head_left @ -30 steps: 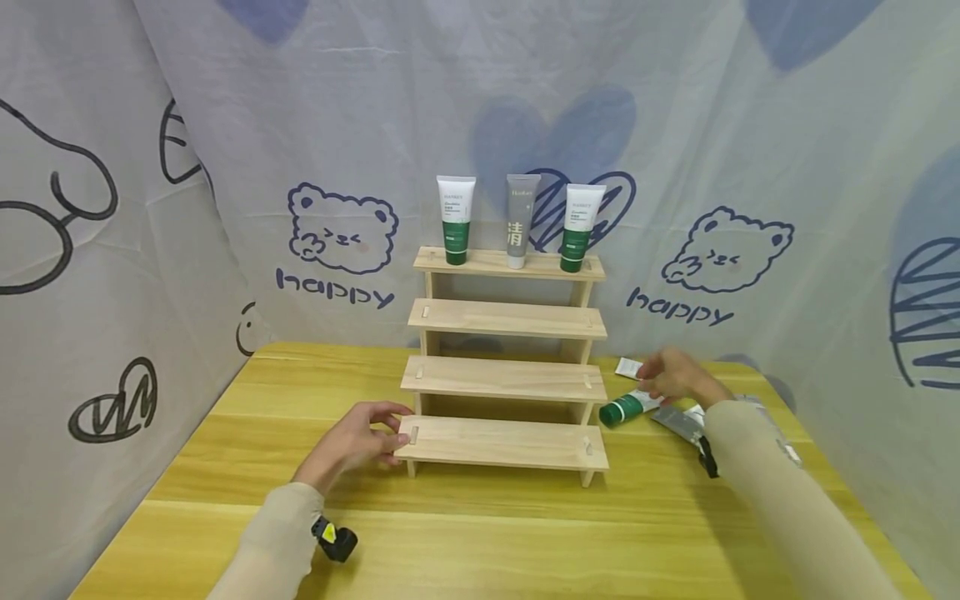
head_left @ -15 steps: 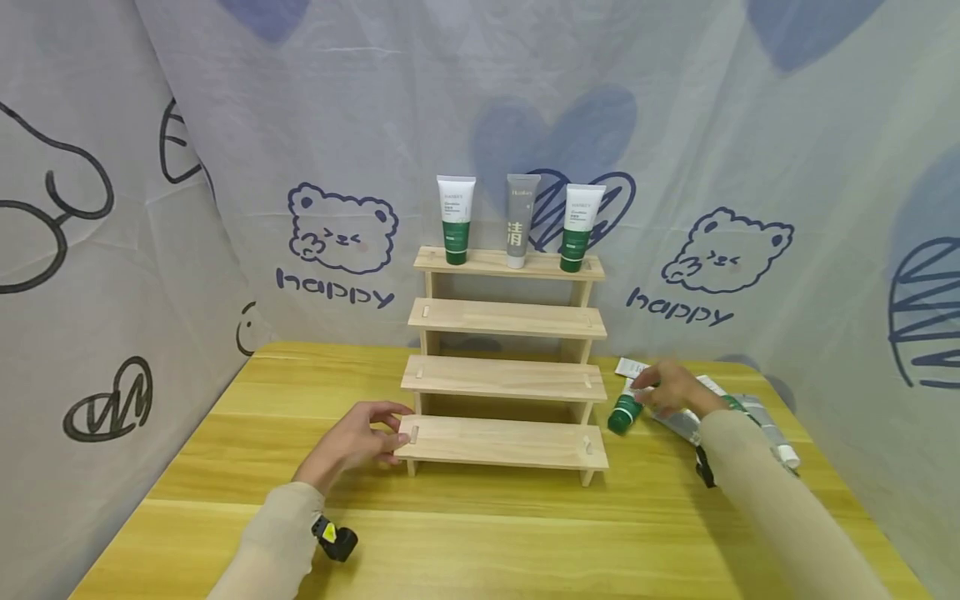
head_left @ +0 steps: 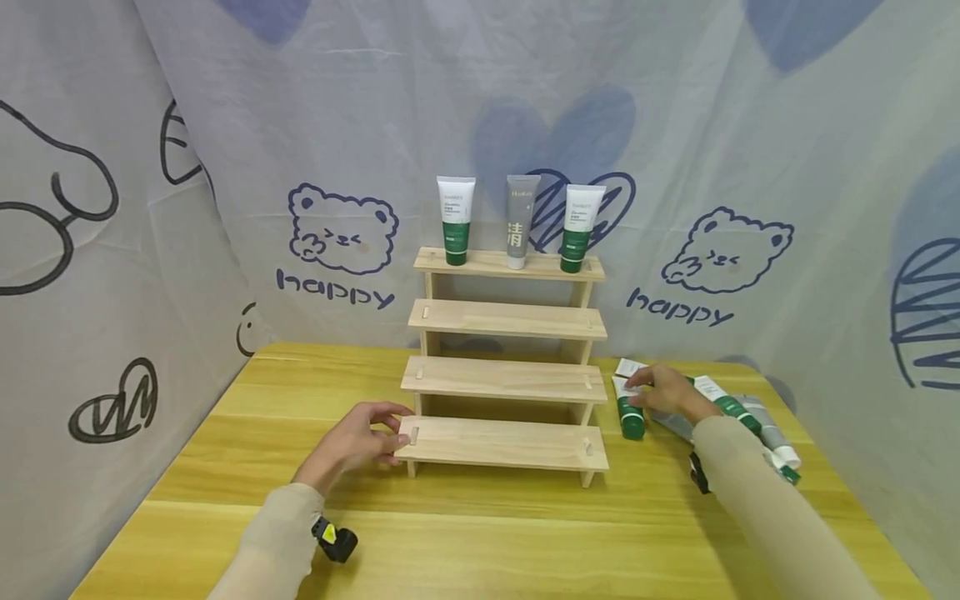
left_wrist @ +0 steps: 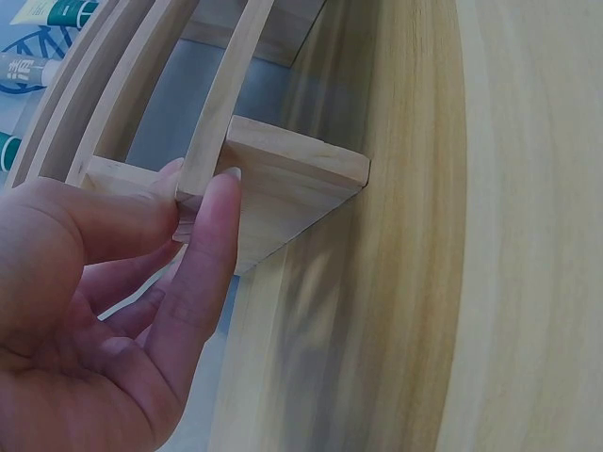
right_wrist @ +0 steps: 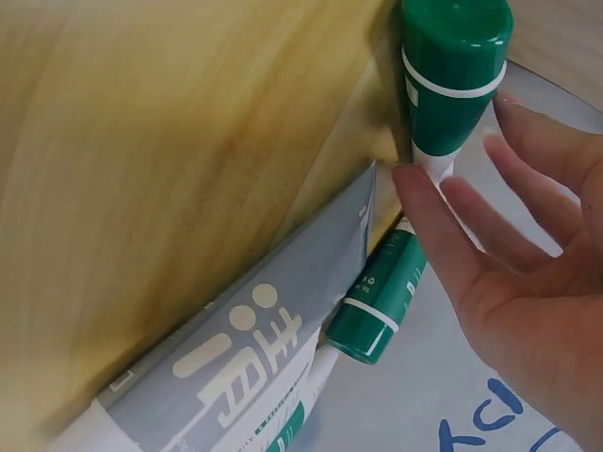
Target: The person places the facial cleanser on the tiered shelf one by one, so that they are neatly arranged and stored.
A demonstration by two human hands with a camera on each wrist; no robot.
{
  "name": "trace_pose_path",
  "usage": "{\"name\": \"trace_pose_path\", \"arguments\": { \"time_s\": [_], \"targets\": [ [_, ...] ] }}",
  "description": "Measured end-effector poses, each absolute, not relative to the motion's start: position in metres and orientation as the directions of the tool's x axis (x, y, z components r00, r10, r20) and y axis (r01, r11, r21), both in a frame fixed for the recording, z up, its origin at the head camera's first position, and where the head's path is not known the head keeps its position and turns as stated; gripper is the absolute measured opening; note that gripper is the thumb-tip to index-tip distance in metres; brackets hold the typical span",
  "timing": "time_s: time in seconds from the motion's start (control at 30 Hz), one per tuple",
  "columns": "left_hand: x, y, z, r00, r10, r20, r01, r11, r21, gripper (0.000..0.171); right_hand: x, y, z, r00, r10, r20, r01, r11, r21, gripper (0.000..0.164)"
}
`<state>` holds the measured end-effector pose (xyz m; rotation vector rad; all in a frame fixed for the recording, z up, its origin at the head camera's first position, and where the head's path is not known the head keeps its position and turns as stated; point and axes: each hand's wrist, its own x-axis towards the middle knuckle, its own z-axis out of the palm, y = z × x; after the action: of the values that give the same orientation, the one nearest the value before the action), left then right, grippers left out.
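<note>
A stepped wooden display rack (head_left: 502,443) stands mid-table. My left hand (head_left: 367,433) pinches the left end of its lowest board; in the left wrist view, the thumb and a finger (left_wrist: 215,231) meet at the board's corner. On the right, my right hand (head_left: 667,393) holds a white-and-green squeeze tube (head_left: 631,417) lying on the table, cap toward me. Up close, thumb and fingers lie on either side of that tube (right_wrist: 450,89) near its white part. Beside this hand lies a grey tube (right_wrist: 254,348), mostly hidden by it in the head view.
On the top board stand a white-and-green tube (head_left: 455,221), a grey tube (head_left: 519,221) and another white-and-green tube (head_left: 581,229). More tubes lie heaped under and beyond the right forearm, including a grey one (head_left: 772,433). A printed curtain (head_left: 465,83) hangs behind the table.
The white-and-green tube at my right hand has swung round, its cap going from pointing left to pointing toward me. My right hand has shifted slightly down. The left hand stays put.
</note>
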<state>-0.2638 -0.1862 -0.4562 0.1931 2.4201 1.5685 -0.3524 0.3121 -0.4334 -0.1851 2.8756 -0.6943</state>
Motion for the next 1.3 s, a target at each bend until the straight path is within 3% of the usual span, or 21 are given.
{"name": "trace_pose_path", "arguments": {
  "time_s": [0.23,0.37,0.93,1.3],
  "targets": [
    [-0.2637,-0.1858,-0.4554,-0.960,0.238,-0.145,-0.036,0.409,0.912,0.041,-0.3529,0.3091,-0.4349,-0.979,-0.033,-0.202,0.063,0.892,-0.448,0.073],
    [-0.2632,-0.1856,-0.4550,-0.962,0.230,-0.144,-0.037,0.417,0.908,0.041,-0.3538,0.3088,-0.4360,-0.978,-0.011,-0.209,0.084,0.893,-0.441,0.083],
    [-0.2605,-0.1868,-0.4579,-0.964,0.222,-0.150,-0.045,0.416,0.908,0.040,-0.3498,0.3032,-0.4388,-0.954,0.019,-0.298,0.174,0.846,-0.504,0.082],
    [-0.2625,-0.1862,-0.4564,-0.964,0.227,-0.141,-0.035,0.416,0.909,0.040,-0.3492,0.3021,-0.4375,-0.958,-0.027,-0.287,0.138,0.831,-0.539,0.076]
  ]
}}
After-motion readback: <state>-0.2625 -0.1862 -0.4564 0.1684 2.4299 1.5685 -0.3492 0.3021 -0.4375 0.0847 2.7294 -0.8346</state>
